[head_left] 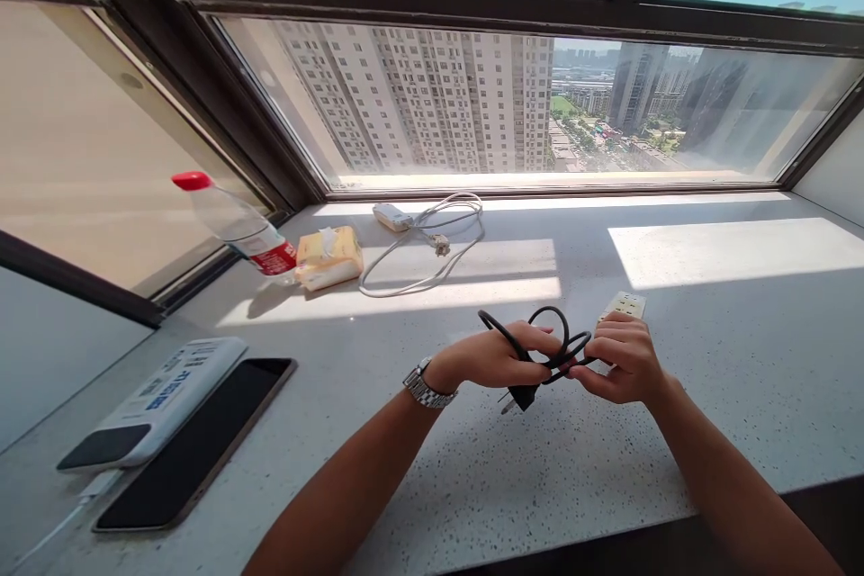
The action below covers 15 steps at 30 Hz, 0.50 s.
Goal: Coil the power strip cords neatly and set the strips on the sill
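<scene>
My left hand, with a metal watch on its wrist, is closed around a black power cord bunched in several loops. The cord's black plug hangs below those fingers, its prongs pointing down and left. Just to the right, my right hand is wrapped over the near end of a white power strip. The strip's socket face shows past my knuckles. Black cord runs between the two hands, and my right thumb and fingers pinch it near the strip. Where the cord joins the strip is hidden by my right hand.
Behind my hands lies a white extension cord with its plug and socket block. A red-capped bottle leans by a tissue pack. At left are a white power bank and a phone. The speckled counter meets the windows.
</scene>
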{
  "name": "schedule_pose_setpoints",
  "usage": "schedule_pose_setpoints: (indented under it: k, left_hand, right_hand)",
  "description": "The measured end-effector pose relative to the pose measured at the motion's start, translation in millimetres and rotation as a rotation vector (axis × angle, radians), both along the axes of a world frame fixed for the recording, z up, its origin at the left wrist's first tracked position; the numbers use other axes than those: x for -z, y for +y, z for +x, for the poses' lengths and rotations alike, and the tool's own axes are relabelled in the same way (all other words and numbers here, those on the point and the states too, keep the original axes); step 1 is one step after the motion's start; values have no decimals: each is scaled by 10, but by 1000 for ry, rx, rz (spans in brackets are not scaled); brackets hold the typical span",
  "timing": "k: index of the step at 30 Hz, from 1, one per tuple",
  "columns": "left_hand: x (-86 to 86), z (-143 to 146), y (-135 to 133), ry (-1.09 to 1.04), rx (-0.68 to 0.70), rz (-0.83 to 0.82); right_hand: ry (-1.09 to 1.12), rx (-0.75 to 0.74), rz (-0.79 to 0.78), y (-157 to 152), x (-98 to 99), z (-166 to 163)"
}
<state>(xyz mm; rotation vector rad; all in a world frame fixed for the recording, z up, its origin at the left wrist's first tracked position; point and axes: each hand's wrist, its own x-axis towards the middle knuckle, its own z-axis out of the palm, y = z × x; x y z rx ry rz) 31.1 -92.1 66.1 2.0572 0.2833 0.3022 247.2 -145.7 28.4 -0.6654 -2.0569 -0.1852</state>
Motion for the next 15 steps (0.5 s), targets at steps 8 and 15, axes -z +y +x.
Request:
schedule_pose_setpoints:
  k: [8, 15]
  left_hand:
    - [47, 75, -76, -45, 5, -425]
    - [147, 148, -159, -96, 28, -794]
  right_hand:
    - [91, 79, 99, 32, -11, 59]
    - [172, 112, 192, 46, -22, 53]
